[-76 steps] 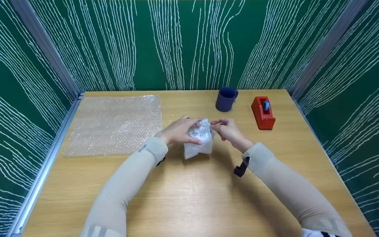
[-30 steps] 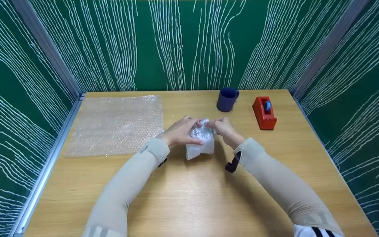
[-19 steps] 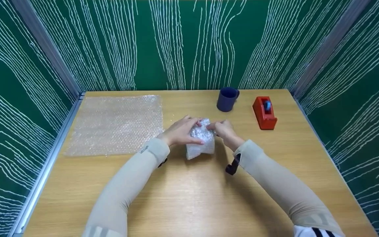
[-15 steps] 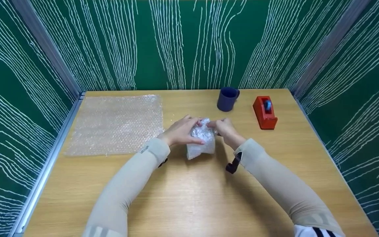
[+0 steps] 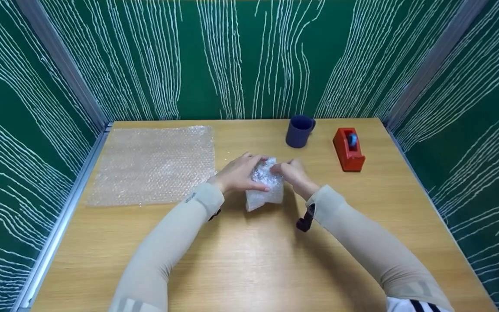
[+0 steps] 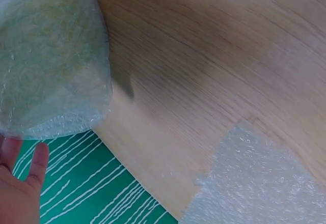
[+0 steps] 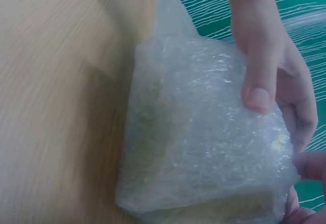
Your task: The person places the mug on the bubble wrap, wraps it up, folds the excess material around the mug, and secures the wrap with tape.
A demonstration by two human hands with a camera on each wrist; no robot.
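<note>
A bubble-wrapped bundle [image 5: 265, 196] stands mid-table, with something yellowish-green showing faintly through the layers in both wrist views. My left hand [image 5: 237, 174] grips it from the left and above, thumb on the near side and fingers on the far side. In the right wrist view, the left thumb lies across the bundle [image 7: 198, 127]. At the upper right of the bundle, my right hand [image 5: 295, 174] has curled fingers and pinches the bubble wrap at its end. Only a few right fingers [image 7: 311, 165] enter the right wrist view. The exact shape of the wrapped thing is hidden.
A flat bubble wrap sheet [image 5: 154, 167] covers the table's left part. Behind the hands stands a dark blue mug [image 5: 298, 133], and a red tape dispenser [image 5: 348, 151] is farther right. Green walls with white lines [image 5: 249, 60] enclose the wooden table [image 5: 249, 260].
My right hand has moved slightly left, onto the bundle's upper end, and its fingers have shifted there. The left hand keeps its grip and the bundle stays almost in place.
</note>
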